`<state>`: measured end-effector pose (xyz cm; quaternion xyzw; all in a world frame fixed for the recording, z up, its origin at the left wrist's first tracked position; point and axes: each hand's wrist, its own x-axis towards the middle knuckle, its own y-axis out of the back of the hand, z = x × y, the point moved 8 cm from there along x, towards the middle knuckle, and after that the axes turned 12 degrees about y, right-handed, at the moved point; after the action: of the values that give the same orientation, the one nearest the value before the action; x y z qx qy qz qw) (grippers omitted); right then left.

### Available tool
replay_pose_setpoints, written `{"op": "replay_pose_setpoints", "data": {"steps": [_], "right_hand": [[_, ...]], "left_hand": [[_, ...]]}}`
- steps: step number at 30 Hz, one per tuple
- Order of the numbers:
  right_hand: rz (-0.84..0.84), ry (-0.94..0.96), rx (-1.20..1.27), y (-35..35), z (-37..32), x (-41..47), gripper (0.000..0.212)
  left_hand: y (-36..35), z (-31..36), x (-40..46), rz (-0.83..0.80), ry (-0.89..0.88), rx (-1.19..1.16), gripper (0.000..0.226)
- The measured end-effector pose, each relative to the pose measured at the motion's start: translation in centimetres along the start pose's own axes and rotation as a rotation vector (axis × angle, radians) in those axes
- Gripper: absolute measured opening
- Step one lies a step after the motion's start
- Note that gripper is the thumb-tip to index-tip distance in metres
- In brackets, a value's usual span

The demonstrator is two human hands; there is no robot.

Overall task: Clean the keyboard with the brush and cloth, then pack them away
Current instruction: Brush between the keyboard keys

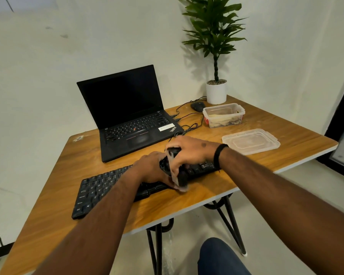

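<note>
A black keyboard (pixel 99 189) lies slanted on the wooden table (pixel 72 231), near its front edge. Above its middle, both hands meet on a black object that looks like the brush (pixel 182 178), with a pale translucent strip or wrapper along it. My right hand (pixel 189 151) grips it from above, fingers curled round its top. From the left side my left hand (pixel 151 167) holds its lower end. The hands hide most of the brush. A yellowish cloth (pixel 224 121) lies crumpled inside a clear plastic box (pixel 240 111) at the back right.
The box's clear lid (pixel 250 141) lies on the table right of my right hand. An open black laptop (pixel 127 116) stands behind the keyboard. A mouse (pixel 197 106) with tangled cables and a potted plant (pixel 216 92) sit at the back. My knee (pixel 218 257) shows below the table edge.
</note>
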<state>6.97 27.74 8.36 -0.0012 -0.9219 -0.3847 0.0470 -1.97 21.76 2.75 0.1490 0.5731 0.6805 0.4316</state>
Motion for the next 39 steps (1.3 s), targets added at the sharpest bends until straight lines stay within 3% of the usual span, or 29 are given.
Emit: {"op": "replay_pose_setpoints", "data": {"steps": [3,5,9,13,18,23,28,31,35,39], "right_hand": [[0.474,-0.008,-0.051,4.0,2.2,-1.7,0.029],[0.735,-0.031,-0.084,5.6,3.8,-3.6,0.032],[0.867,-0.075,-0.222,4.6,6.3,-5.5,0.039],[0.987,-0.087,-0.268,3.7,7.8,-6.4,0.041],[0.874,-0.079,-0.342,5.6,9.0,-3.5,0.039],[0.972,0.069,-0.084,11.2,9.9,1.2,0.028],[0.798,0.152,-0.075,11.9,10.8,7.0,0.019],[0.808,0.156,-0.224,11.0,11.2,7.3,0.018],[0.945,0.118,-0.378,11.5,11.1,6.1,0.019],[0.729,0.114,-0.246,9.9,11.6,6.9,0.017]], "left_hand": [[-0.2,-0.3,-0.1,-0.001,0.003,-0.015,0.125],[-0.3,-0.5,0.1,0.007,0.015,0.012,0.135],[-0.7,0.1,0.7,0.076,-0.004,0.169,0.134],[-1.0,1.4,1.7,0.157,-0.092,0.185,0.132],[1.0,0.4,4.4,0.195,-0.08,0.19,0.132],[1.8,-1.9,6.1,0.214,-0.048,0.109,0.134],[1.7,-1.9,6.2,0.171,-0.079,0.117,0.133],[1.4,-2.0,6.4,0.17,-0.079,0.107,0.133],[1.1,-1.5,6.4,0.206,-0.113,0.087,0.134],[1.3,-1.5,6.1,0.238,-0.139,0.078,0.133]]}}
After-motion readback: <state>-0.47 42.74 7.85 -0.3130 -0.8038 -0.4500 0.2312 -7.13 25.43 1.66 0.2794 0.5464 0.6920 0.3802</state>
